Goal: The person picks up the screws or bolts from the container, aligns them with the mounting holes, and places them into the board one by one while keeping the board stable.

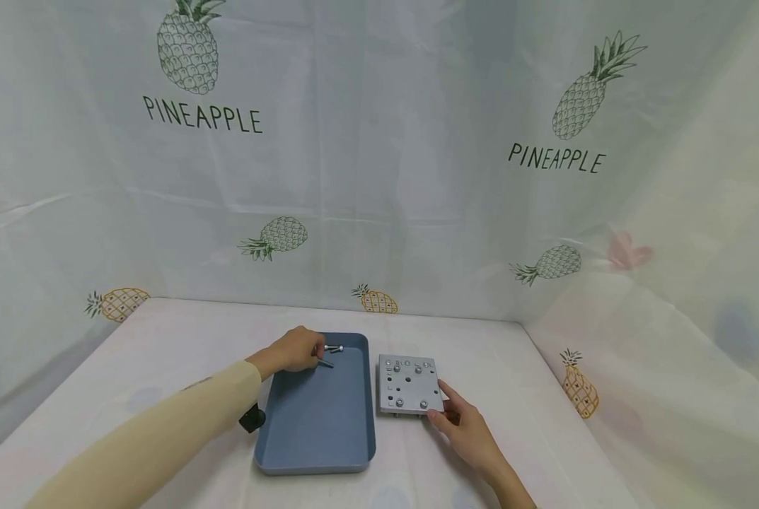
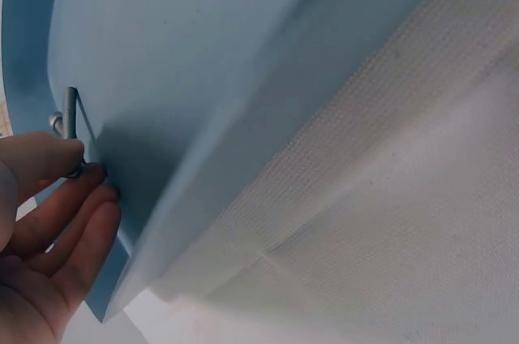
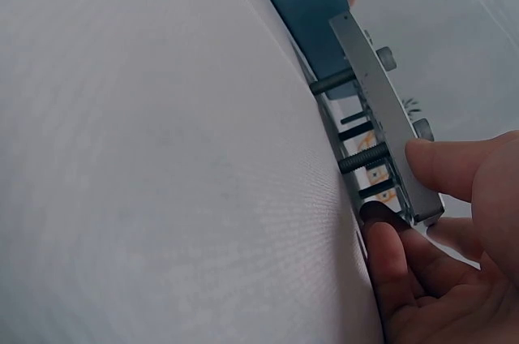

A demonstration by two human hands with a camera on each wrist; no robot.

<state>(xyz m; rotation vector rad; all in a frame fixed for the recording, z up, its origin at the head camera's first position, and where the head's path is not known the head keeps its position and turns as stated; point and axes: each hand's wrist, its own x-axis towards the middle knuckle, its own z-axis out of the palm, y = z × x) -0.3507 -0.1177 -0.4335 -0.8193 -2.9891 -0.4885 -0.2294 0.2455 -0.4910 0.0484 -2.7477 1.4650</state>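
My left hand reaches into the far end of a shallow blue-grey tray. It pinches a metal screw between thumb and fingers, and the threaded end sticks out past the thumb. Right beside lie a few more loose screws in the tray. On the right, a square silver metal plate has holes and several screws set in it. Their threaded shanks project below the plate, down at the cloth. My right hand grips the plate's near right corner, thumb on one side and fingers at the other.
A white cloth covers the table, and a pineapple-print curtain hangs behind it and along the sides. The tray's raised rim stands between the left hand and the plate. A black wrist strap piece shows under the left forearm.
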